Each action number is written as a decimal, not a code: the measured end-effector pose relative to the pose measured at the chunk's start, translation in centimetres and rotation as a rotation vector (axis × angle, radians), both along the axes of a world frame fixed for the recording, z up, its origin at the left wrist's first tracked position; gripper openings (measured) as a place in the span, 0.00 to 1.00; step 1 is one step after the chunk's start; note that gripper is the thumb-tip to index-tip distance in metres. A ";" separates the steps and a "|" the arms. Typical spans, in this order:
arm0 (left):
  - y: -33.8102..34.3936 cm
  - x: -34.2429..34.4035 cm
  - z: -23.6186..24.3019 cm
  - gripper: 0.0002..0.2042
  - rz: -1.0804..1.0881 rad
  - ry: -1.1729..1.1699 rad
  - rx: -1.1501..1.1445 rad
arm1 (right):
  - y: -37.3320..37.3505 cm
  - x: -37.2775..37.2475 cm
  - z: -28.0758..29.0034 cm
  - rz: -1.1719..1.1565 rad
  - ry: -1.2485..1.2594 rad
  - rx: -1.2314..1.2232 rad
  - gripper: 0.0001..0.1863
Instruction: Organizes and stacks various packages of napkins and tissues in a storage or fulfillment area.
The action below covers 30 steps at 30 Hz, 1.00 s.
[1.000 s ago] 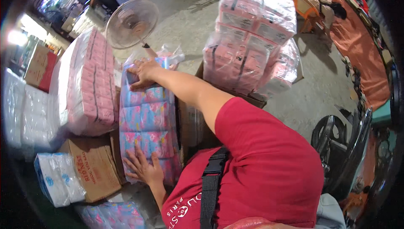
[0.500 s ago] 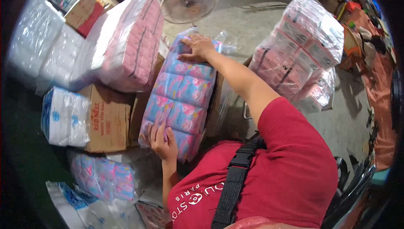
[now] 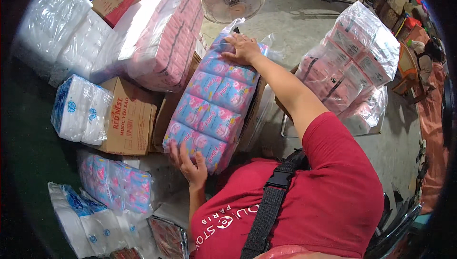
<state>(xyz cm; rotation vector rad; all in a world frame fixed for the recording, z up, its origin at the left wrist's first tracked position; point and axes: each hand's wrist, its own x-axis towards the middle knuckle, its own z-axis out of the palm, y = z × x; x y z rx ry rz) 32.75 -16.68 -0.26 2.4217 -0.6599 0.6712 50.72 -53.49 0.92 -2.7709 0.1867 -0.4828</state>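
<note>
A long plastic-wrapped bale of blue and pink soft packs (image 3: 204, 101) lies slanted before me, partly over an open cardboard box (image 3: 252, 111). My right hand (image 3: 243, 49) rests on its far end, fingers spread on the film near a gathered twist of plastic. At the near left corner, my left hand (image 3: 188, 166) touches the bale with its fingers stretched out and apart. Neither set of fingers is closed round the bale. The underside of the bale is hidden.
Pink wrapped bales (image 3: 162, 40) stand at the left, and another pink stack (image 3: 347, 63) at the right. A round fan (image 3: 233, 1) is ahead. A brown carton (image 3: 131, 116), white packs (image 3: 81, 109) and a smaller blue-pink bale (image 3: 114, 182) lie to my left.
The whole view has shifted, with the bale now farther right in the picture. My left hand has slid toward the bale's near end. My right hand stays on the far end.
</note>
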 end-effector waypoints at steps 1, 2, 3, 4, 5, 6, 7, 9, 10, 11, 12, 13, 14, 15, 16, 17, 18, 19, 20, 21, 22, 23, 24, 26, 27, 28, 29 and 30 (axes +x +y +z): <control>0.0 -0.2 0.0 0.25 0.035 0.005 -0.028 | 0.0 0.0 -0.1 -0.001 -0.046 0.008 0.35; 0.1 -0.3 0.0 0.28 0.065 0.011 -0.056 | -0.2 0.2 -0.6 -0.003 -0.046 0.008 0.35; 0.1 -0.4 0.0 0.28 0.062 0.011 -0.056 | -0.5 0.5 -1.3 -0.001 -0.164 0.001 0.32; 0.1 -0.5 0.0 0.30 0.100 0.051 -0.082 | -0.9 0.6 -2.0 0.000 -0.283 -0.007 0.30; 0.2 -0.6 0.0 0.31 0.144 0.090 -0.108 | -0.9 0.5 -1.8 0.001 -0.285 -0.006 0.30; 0.7 -0.5 -0.3 0.31 0.144 0.088 -0.107 | -0.9 0.3 -1.7 0.031 -0.413 0.009 0.28; 1.6 -0.1 -0.9 0.33 0.177 0.126 -0.171 | -1.0 0.1 -1.6 0.060 -0.542 0.025 0.27; 2.8 0.9 -1.1 0.34 0.207 0.164 -0.235 | -1.0 -0.8 -0.2 0.040 -0.592 0.113 0.26; 3.2 1.3 -1.1 0.35 0.181 0.266 -0.429 | -1.1 -1.5 0.4 0.020 -0.640 0.200 0.25; 3.7 1.9 -1.0 0.36 0.153 0.368 -0.622 | -1.3 -2.2 0.5 0.017 -0.638 0.198 0.25; 4.6 2.8 -1.7 0.36 0.187 0.390 -0.654 | -1.5 -3.1 0.6 0.014 -0.686 0.264 0.26; 4.5 3.3 -1.1 0.36 0.180 0.394 -0.653 | -2.1 -3.9 0.5 0.007 -0.735 0.329 0.27; 4.1 3.8 -0.1 0.36 0.186 0.490 -0.732 | -2.7 -4.4 -0.8 -0.069 -0.737 0.306 0.27; 4.3 4.2 0.6 0.37 0.202 0.582 -0.812 | -2.6 -4.7 -1.7 -0.067 -0.738 0.305 0.27; 6.0 6.0 -1.8 0.37 0.194 0.628 -0.908 | -2.4 -5.0 -2.7 -0.174 -0.704 0.387 0.30; 6.6 6.8 -2.7 0.37 0.187 0.632 -0.907 | -2.3 -5.6 -3.6 -0.289 -0.669 0.465 0.33; 7.3 7.4 -3.7 0.38 0.108 0.789 -1.049 | -2.2 -6.2 -4.4 -0.308 -0.559 0.617 0.41; 7.3 7.7 -3.8 0.40 0.027 0.946 -1.187 | -1.3 -7.1 -4.3 -0.314 -0.560 0.616 0.41; 7.2 7.7 -4.0 0.40 0.023 0.950 -1.183 | -0.1 -7.9 -4.2 -0.309 -0.468 0.894 0.42; 6.4 7.4 -3.8 0.39 0.068 1.019 -1.150 | 0.8 -8.4 -3.9 -0.301 -0.373 1.167 0.43; 5.7 7.1 -3.6 0.39 0.114 1.086 -1.115 | 1.3 -8.1 -4.9 -0.308 -0.380 1.165 0.43; 5.1 7.0 -3.2 0.39 0.103 1.092 -1.106 | 1.8 -7.5 -6.5 -0.308 -0.364 1.151 0.47; 4.7 6.7 -2.9 0.37 0.046 1.089 -1.149 | 2.5 -7.2 -6.8 -0.305 -0.343 1.138 0.51; 5.2 6.6 -3.5 0.36 -0.006 1.080 -1.196 | 3.9 -7.0 -5.9 -0.298 -0.320 1.084 0.53; 5.7 6.9 -4.3 0.35 -0.044 1.033 -1.175 | 4.3 -6.9 -5.0 -0.288 -0.300 1.029 0.55; 6.3 7.1 -5.2 0.34 -0.080 0.984 -1.155 | 4.4 -6.3 -5.7 -0.266 -0.339 1.012 0.56; 5.6 6.8 -4.7 0.34 -0.086 0.987 -1.155 | 4.1 -6.0 -6.2 -0.270 -0.342 1.009 0.56; 4.6 6.1 -3.6 0.33 -0.076 1.014 -1.173 | 3.8 -5.7 -6.5 -0.284 -0.327 0.943 0.56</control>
